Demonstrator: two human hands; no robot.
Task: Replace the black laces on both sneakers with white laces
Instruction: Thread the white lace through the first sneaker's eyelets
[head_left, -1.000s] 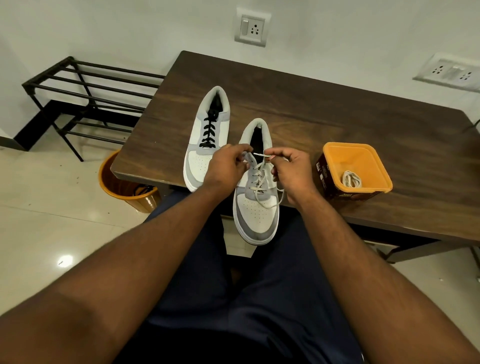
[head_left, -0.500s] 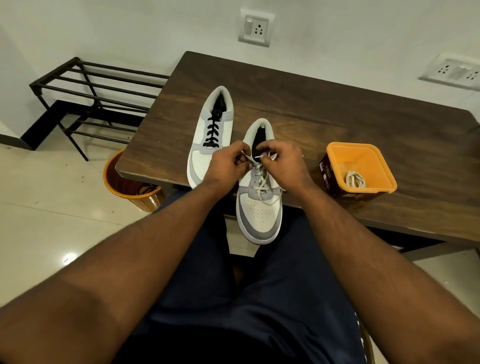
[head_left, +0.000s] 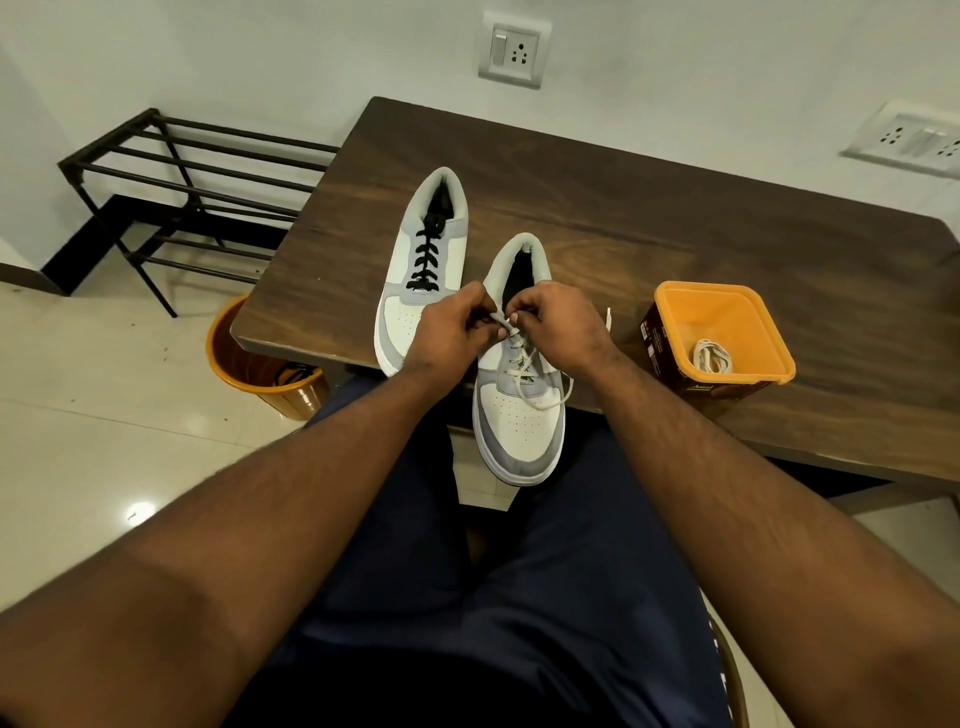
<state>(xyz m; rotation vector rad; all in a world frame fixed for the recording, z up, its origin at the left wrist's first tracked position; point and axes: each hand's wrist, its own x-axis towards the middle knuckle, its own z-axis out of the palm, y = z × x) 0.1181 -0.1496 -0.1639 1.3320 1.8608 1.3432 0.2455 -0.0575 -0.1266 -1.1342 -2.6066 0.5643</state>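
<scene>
While the near sneaker (head_left: 519, 415) sat with its toe overhanging the edge of the dark wood-grain table (head_left: 675, 208), we pinched its white lace (head_left: 524, 364) between both hands: the left hand (head_left: 449, 332) and right hand (head_left: 558, 325) each kept a narrow grip on the cord near the upper eyelets. Its perforated white toe met smooth grey panels. Beside it lay the second sneaker (head_left: 423, 270), threaded with a flat black lace (head_left: 427, 260). To the right stood a square orange plastic tub (head_left: 722, 332) holding a coiled spare white lace (head_left: 710, 357); its brown label read "Amul". Below the table edge sat a round orange bin (head_left: 249, 364).
</scene>
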